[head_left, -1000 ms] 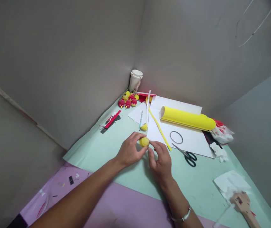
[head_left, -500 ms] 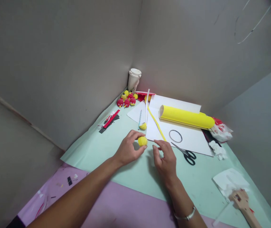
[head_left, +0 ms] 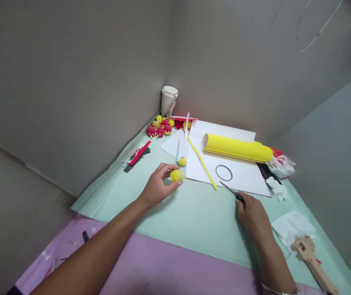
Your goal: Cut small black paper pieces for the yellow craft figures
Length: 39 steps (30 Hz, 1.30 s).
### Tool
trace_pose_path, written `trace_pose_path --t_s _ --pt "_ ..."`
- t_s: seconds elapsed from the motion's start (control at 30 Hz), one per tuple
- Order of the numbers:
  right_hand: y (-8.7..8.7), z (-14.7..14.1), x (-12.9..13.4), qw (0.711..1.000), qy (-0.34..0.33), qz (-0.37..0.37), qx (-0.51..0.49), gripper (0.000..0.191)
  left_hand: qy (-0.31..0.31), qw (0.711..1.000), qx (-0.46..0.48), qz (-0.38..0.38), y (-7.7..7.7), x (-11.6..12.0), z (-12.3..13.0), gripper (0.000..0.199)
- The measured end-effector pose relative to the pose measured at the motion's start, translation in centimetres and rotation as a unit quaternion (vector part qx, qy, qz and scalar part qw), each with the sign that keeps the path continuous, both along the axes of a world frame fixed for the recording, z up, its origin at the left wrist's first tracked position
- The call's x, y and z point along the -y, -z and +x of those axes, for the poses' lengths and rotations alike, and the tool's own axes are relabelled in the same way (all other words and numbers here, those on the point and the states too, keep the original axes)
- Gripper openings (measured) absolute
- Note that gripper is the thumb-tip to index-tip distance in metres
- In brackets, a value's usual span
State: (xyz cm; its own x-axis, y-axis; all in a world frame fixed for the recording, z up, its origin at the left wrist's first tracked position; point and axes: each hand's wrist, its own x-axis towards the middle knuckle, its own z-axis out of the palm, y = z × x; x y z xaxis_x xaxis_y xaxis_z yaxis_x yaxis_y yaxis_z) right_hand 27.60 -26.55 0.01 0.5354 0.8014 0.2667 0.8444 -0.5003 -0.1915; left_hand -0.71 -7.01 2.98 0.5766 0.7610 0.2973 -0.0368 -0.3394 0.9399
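Observation:
My left hand [head_left: 157, 185] pinches a small yellow ribbed dome [head_left: 177, 175] between thumb and fingers, just above the table mat. My right hand [head_left: 254, 214] is closed round the black handles of the scissors [head_left: 231, 190], whose blades point away to the left over the edge of the white sheet. Most of the handles is hidden by the fingers. Beyond my left hand lies a second yellow ribbed piece [head_left: 182, 161], beside a pale blue patterned stick [head_left: 177, 150]. A long yellow strip [head_left: 201, 161] crosses the white sheet [head_left: 245, 180] between my hands.
A yellow roll [head_left: 238, 148] and a dark ring [head_left: 224, 173] rest on the sheet. Several red and yellow figures [head_left: 159, 131] stand by a white cup [head_left: 169, 100]. Strips [head_left: 138, 155] lie left; a glue gun [head_left: 310, 258] and tissue [head_left: 293, 225] lie right.
My right hand has moved right, away from the yellow dome, and has taken hold of the scissors' handles. My left hand still holds the dome. The view has shifted slightly.

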Motion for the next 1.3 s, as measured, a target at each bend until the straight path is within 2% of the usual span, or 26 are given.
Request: trace_pose_path --t_s 0.1,0.23,0.33,0.43,0.5,0.57,0.63,0.7,0.77,0.8,0.83,0.9,0.97,1.03,1.13,1.2,1.3 --pt "-0.6 -0.2 0.4 0.998 0.013 -0.062 -0.021 0.042 0.009 1.0 -0.004 -0.009 -0.2 -0.1 -0.1 0.033" --pt "-2.5 -0.9 1.0 0.984 0.039 -0.159 -0.074 0.04 0.019 0.999 -0.019 -0.033 -0.6 0.0 -0.2 0.037" --pt "-4.2 -2.2 1.1 0.98 0.057 -0.141 -0.128 0.037 0.017 0.998 -0.005 -0.058 -0.7 0.1 -0.2 0.038" --pt "-5.5 -4.2 0.6 0.963 0.04 -0.051 -0.261 0.038 0.013 0.997 0.027 -0.077 -0.7 0.1 -0.2 0.04" --pt "-5.7 -5.8 0.0 0.922 -0.017 0.034 -0.386 0.04 0.015 0.996 0.038 -0.084 -0.6 0.1 -0.1 0.041" --pt "-5.5 -7.5 -0.7 0.842 -0.062 0.114 -0.524 0.04 0.015 0.995 0.042 -0.09 -0.7 0.1 -0.1 0.042" --pt "-5.2 -9.2 -1.4 0.763 -0.068 0.141 -0.627 0.04 0.011 0.994 0.046 -0.095 -0.7 0.1 -0.1 0.044" --pt "-5.1 -10.7 -1.9 0.698 -0.065 0.148 -0.698 0.038 0.007 0.994 0.053 -0.098 -0.7 0.1 -0.1 0.045" --pt "-5.4 -11.8 -2.1 0.662 -0.077 0.155 -0.729 0.037 0.013 0.993 0.061 -0.102 -0.7 0.0 -0.2 0.046" --pt "-5.5 -12.2 -2.1 0.655 -0.089 0.161 -0.733 0.037 0.019 0.992 0.067 -0.105 -0.7 0.0 -0.2 0.046" --pt "-5.7 -12.5 -2.1 0.657 -0.101 0.167 -0.728 0.038 0.026 0.991 0.073 -0.11 -0.7 0.0 -0.2 0.046" --pt "-5.8 -12.8 -1.9 0.688 -0.106 0.168 -0.698 0.042 0.038 0.988 0.088 -0.121 -0.6 -0.1 -0.2 0.046" --pt "-5.7 -13.0 -1.6 0.743 -0.09 0.158 -0.643 0.045 0.045 0.986 0.098 -0.13 -0.6 -0.2 -0.2 0.046" --pt "-5.6 -13.2 -1.5 0.807 -0.085 0.148 -0.566 0.039 0.05 0.984 0.101 -0.137 -0.6 -0.2 -0.2 0.047" --pt "-5.5 -13.5 -1.4 0.89 -0.136 0.167 -0.401 0.028 0.053 0.984 0.096 -0.141 -0.6 -0.2 -0.3 0.046" --pt "-5.5 -13.8 -1.5 0.92 -0.176 0.192 -0.294 0.026 0.053 0.985 0.093 -0.139 -0.6 -0.1 -0.3 0.046" --pt "-5.4 -13.9 -1.7 0.935 -0.202 0.215 -0.195 0.03 0.051 0.986 0.086 -0.135 -0.6 -0.1 -0.3 0.045"
